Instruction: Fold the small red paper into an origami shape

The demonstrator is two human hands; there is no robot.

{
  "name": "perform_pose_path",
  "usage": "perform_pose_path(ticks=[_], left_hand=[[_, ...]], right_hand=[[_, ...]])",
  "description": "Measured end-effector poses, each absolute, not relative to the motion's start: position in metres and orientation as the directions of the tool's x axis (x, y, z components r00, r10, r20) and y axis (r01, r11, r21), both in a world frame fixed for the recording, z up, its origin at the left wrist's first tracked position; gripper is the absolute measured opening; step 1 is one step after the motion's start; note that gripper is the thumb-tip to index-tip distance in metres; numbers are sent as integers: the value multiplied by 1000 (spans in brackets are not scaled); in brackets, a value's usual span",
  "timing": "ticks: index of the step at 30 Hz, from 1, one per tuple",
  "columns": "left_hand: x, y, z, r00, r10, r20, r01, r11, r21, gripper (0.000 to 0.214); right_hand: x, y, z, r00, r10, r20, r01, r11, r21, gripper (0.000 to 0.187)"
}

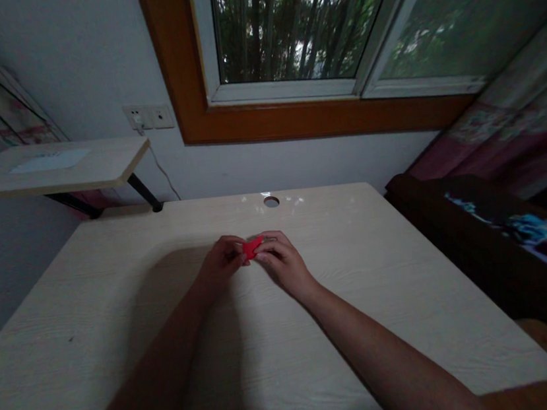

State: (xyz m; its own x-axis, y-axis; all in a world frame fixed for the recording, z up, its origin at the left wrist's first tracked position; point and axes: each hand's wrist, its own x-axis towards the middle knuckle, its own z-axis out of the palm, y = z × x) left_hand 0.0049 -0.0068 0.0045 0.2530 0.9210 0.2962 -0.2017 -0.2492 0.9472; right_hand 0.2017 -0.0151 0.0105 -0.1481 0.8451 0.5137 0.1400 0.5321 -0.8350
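A small red folded piece, probably paper [252, 247], is pinched between both of my hands over the middle of a pale wooden table [119, 330]. My left hand [223, 262] grips its left side with curled fingers. My right hand [280, 262] holds its right side, fingers pressed together on it. Most of the red piece is hidden by my fingers. Both forearms reach in from the bottom edge of the view.
A round cable hole [271, 201] sits near the table's far edge. A raised side shelf [49, 167] stands at the back left, below a wall socket [148, 117] with a cable. A window fills the wall behind. Dark furniture with cloth [506, 229] flanks the right.
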Motion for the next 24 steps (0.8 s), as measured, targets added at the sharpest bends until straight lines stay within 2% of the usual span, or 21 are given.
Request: perform_pose_path(ticks=[8,15,19,24], left_hand=[[1,-12,7,287,924,251,-13,-258,966,21],[3,-14,10,249,904,349,227,-404,886,17],[6,-16,12,222,904,365,229,-412,882,16],[7,-20,17,239,923,300,155,-342,927,20]], right_hand=[[203,-17,14,-173,868,466,91,485,-870,7],[202,-19,17,-155,888,434,71,448,-891,7],[201,-21,17,-137,898,418,66,430,-901,8],[200,-22,17,-119,915,386,70,396,-916,11]])
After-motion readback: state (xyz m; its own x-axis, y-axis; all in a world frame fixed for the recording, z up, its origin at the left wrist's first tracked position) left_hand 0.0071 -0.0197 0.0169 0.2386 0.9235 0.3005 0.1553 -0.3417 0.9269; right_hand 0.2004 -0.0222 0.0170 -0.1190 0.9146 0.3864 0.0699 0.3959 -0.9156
